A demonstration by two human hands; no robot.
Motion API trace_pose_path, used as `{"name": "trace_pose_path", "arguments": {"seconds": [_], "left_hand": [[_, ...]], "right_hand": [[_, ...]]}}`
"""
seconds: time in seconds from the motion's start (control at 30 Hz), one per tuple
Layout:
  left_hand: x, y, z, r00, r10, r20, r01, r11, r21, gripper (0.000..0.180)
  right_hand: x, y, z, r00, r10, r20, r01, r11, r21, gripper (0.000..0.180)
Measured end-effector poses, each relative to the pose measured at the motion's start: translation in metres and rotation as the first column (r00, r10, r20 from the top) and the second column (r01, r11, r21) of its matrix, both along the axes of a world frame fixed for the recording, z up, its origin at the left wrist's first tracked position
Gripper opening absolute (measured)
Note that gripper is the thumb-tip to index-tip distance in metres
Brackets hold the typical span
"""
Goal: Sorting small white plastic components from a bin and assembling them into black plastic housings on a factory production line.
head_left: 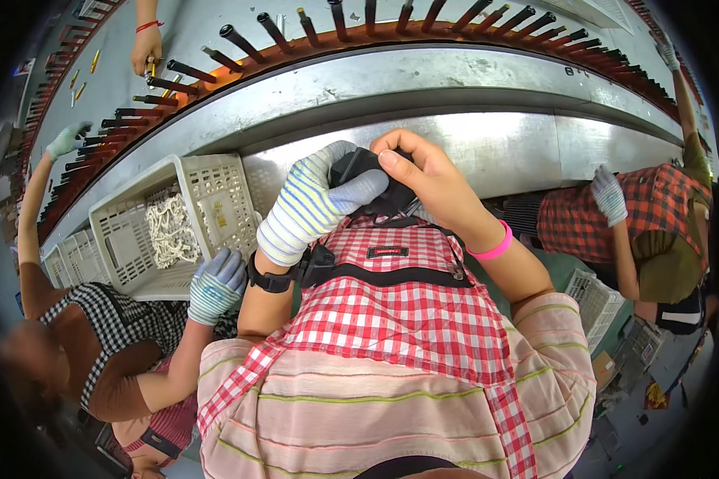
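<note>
My left hand [315, 199], in a white glove with blue and yellow stripes, is closed on a dark black item [358, 166] held in front of my waist. Bare but for a pink band at the wrist, my right hand [435, 180] grips the far right side of the same item with bent fingers and thumb. The item looks angular and folded; its exact kind is hard to make out, since both hands cover much of it. Below it is my red-and-white checked apron [391, 319], with a black zip across.
Beyond the metal ledge [487, 144] runs a curved rack holding upright black-handled rods [276, 32]. White plastic crates [216, 199] stand at left, one with white cord [172, 227] inside. Co-workers sit on both sides, and another person's hand [145, 56] reaches in at the far side.
</note>
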State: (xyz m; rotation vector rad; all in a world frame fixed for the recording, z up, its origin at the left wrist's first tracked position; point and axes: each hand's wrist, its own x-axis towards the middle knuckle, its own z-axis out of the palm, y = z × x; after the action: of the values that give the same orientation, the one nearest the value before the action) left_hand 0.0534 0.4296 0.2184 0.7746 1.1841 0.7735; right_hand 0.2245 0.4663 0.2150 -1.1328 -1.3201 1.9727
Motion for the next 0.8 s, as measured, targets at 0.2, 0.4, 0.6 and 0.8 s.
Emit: {"name": "trace_pose_path", "arguments": {"seconds": [0.2,0.4,0.6,0.8], "left_hand": [[0.008,-0.019,0.0,0.976,-0.053,-0.212,0.088,0.984,0.157,0.028],[0.009,-0.036,0.002,0.993,-0.074,-0.093,0.083,0.992,0.09,0.029],[0.006,-0.038,0.008,0.989,-0.034,0.141,0.034,0.999,0.001,0.037],[0.008,-0.035,0.009,0.994,0.001,0.111,-0.005,0.999,0.033,0.031]], "right_hand": [[0.01,-0.015,0.002,0.997,0.065,0.037,-0.065,0.998,0.005,0.013],[0.016,-0.029,0.001,0.999,0.029,-0.043,-0.029,1.0,-0.01,0.015],[0.021,-0.024,0.016,0.992,0.019,-0.121,-0.039,0.985,-0.166,0.02],[0.024,-0.026,0.017,0.983,0.117,-0.143,-0.137,0.98,-0.141,0.022]]}}
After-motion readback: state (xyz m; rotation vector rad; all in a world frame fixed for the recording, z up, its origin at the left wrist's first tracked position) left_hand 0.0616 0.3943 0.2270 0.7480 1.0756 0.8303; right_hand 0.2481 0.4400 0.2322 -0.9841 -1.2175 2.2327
